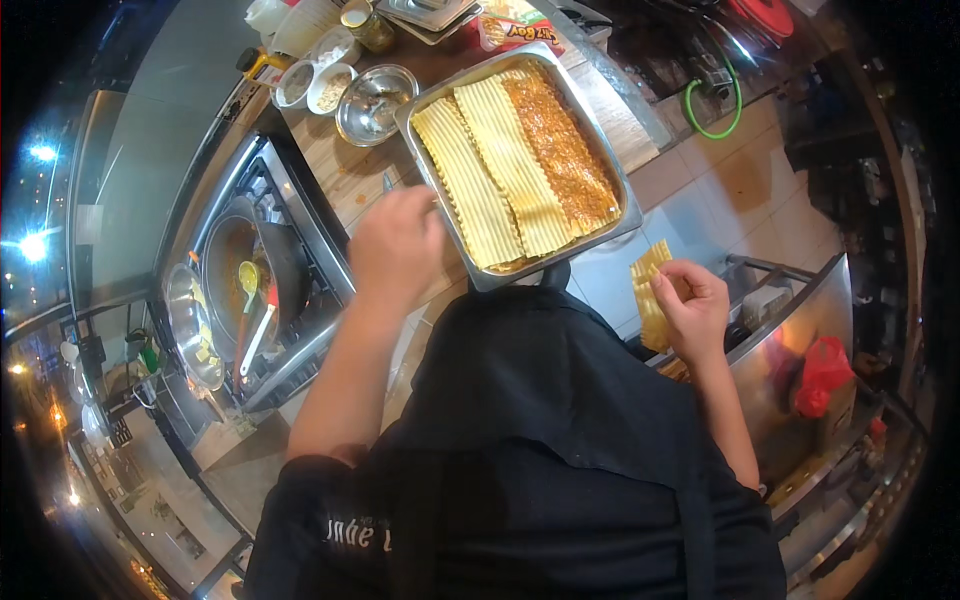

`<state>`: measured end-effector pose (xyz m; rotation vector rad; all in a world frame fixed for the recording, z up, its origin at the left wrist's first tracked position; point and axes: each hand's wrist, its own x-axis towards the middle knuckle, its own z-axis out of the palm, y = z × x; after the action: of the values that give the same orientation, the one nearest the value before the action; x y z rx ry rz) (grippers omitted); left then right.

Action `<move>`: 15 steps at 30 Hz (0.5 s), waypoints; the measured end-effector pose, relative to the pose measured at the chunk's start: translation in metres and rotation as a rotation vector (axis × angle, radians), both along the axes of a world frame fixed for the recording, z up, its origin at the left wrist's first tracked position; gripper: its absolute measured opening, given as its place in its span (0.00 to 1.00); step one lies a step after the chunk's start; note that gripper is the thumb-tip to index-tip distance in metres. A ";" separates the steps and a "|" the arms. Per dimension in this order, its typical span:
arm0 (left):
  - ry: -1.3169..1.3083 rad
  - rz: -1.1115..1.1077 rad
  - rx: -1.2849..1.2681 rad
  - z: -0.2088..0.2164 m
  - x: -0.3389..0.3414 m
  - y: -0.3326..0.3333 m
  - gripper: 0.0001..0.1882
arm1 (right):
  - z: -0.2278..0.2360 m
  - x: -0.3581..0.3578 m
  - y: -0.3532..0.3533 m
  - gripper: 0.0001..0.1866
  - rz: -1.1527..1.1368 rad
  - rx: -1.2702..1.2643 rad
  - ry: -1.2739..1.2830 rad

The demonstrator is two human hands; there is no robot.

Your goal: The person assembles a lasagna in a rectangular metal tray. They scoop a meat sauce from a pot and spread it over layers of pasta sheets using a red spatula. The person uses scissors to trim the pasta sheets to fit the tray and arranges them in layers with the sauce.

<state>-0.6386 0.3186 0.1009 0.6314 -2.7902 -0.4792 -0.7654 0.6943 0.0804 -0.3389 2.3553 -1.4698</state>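
Note:
A deep rectangular metal pan (625,208) rests on the wooden counter in front of me. Inside it, two ridged lasagna sheets (512,165) lie side by side over the left and middle. Red-brown meat sauce (562,150) shows along the right side. My right hand (692,305), to the right of the pan, pinches another lasagna sheet (652,310) with wavy edges, hanging upright. Beside the pan's left wall is my left hand (398,245), its back toward me and its fingers bent. Blur and the angle hide whether it holds anything.
On my left, a wok (240,270) with utensils stands on the stove, next to a metal bowl (190,325). A steel bowl (375,105) and small white bowls (330,88) sit left of the pan. A red bag (823,375) hangs at right.

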 end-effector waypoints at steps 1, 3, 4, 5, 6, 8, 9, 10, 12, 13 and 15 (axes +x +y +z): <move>0.078 -0.158 0.034 -0.005 -0.019 0.006 0.10 | -0.001 0.000 0.001 0.09 0.015 0.007 0.020; 0.118 -0.369 0.059 -0.021 -0.044 0.021 0.05 | 0.003 0.001 0.001 0.09 0.056 0.026 0.033; 0.087 -0.417 0.039 -0.030 -0.053 0.029 0.04 | 0.006 -0.002 0.001 0.09 0.074 0.030 0.046; 0.056 -0.465 0.021 -0.038 -0.057 0.036 0.03 | 0.010 -0.002 0.002 0.09 0.083 0.045 0.055; 0.047 -0.459 -0.006 -0.044 -0.057 0.040 0.03 | 0.015 -0.002 0.004 0.09 0.092 0.060 0.063; 0.021 -0.449 -0.061 -0.050 -0.054 0.048 0.03 | 0.015 0.000 0.010 0.09 0.091 0.074 0.080; 0.025 -0.448 -0.035 -0.052 -0.055 0.046 0.04 | 0.010 0.001 0.015 0.09 0.082 0.074 0.091; 0.025 -0.440 -0.008 -0.049 -0.054 0.042 0.06 | 0.005 0.002 0.019 0.09 0.081 0.073 0.098; 0.049 -0.398 -0.023 -0.042 -0.053 0.028 0.10 | -0.001 0.005 0.026 0.09 0.047 0.038 0.088; 0.069 -0.366 -0.066 -0.032 -0.052 0.016 0.14 | -0.005 0.007 0.029 0.09 0.030 0.019 0.079; -0.124 -0.315 -0.133 -0.021 -0.045 -0.010 0.41 | -0.013 0.007 0.037 0.09 0.012 0.007 0.034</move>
<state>-0.6833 0.3091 0.0799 0.1991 -3.0223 -0.3165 -0.7581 0.7310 0.0676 -0.3785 2.3798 -1.4612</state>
